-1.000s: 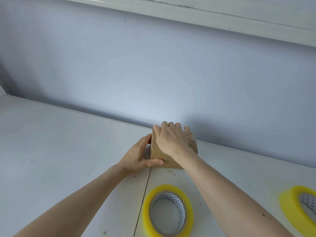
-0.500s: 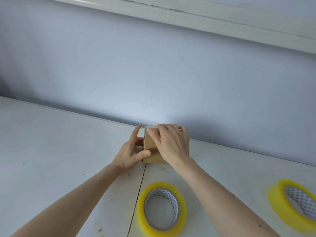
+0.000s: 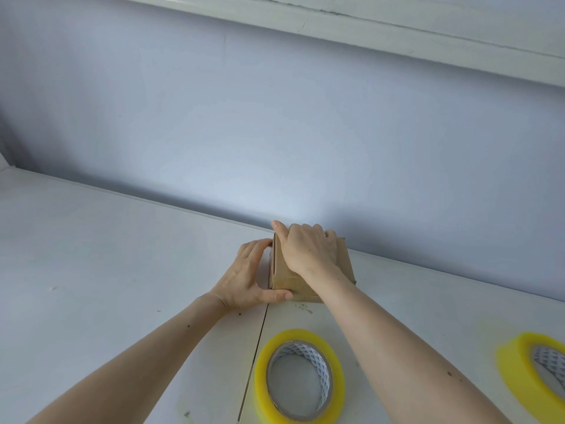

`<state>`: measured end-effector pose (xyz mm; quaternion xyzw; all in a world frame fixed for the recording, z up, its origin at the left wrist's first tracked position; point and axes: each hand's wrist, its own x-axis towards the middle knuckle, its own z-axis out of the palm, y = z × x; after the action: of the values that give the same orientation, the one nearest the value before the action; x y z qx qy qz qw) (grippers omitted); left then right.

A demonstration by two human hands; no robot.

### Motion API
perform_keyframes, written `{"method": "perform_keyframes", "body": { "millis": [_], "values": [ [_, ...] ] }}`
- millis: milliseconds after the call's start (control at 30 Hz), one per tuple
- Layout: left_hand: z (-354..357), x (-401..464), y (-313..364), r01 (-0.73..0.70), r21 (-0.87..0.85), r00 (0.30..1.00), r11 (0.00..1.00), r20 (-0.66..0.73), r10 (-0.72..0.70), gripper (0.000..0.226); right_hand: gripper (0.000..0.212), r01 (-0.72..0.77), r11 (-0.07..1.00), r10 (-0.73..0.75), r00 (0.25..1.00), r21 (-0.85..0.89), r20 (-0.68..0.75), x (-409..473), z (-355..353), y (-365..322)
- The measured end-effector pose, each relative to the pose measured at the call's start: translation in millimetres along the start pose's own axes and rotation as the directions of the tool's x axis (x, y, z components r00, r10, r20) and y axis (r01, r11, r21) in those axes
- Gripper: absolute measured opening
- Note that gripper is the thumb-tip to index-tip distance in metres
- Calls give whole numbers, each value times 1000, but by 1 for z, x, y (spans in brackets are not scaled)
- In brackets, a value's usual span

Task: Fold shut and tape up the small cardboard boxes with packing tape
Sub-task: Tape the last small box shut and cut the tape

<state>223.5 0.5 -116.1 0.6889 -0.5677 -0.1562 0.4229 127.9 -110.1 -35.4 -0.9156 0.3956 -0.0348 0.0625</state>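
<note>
Brown cardboard forms a small box (image 3: 312, 270) that is set on a white table (image 3: 107, 255), close to the pale blue wall (image 3: 275, 133) at the table's far edge. The box is held between two bare hands. The left hand (image 3: 247, 280) is placed against the box's left side: its thumb is stretched along the lower front edge and its fingers are curled round the upper left corner, so the side is gripped between them. The right hand (image 3: 305, 249) is laid on top of the box, with its fingers bent over the far edge and the index finger extended to the top left corner; the top is pressed down and largely covered by it.

Nearer the viewer, a roll of yellow packing tape (image 3: 299, 377) is laid flat on the table, just right of a thin seam in the tabletop. A second yellow roll (image 3: 532, 381) is seen at the right edge, partly cut off.
</note>
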Motion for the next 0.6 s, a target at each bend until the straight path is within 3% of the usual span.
{"method": "perform_keyframes", "body": {
  "millis": [167,433,600],
  "values": [
    [-2,1,2,54,-61,999,997,11,-54,91,63,-20,998,18,999,61,35,4,-2,-1],
    [-1,-2,1,65,-49,998,997,-6,-65,103,54,59,998,-59,998,1,-26,-20,6,2],
    [0,-1,5,96,-37,995,995,-12,-97,102,75,114,990,-125,981,-84,-150,-37,11,10]
  ]
}}
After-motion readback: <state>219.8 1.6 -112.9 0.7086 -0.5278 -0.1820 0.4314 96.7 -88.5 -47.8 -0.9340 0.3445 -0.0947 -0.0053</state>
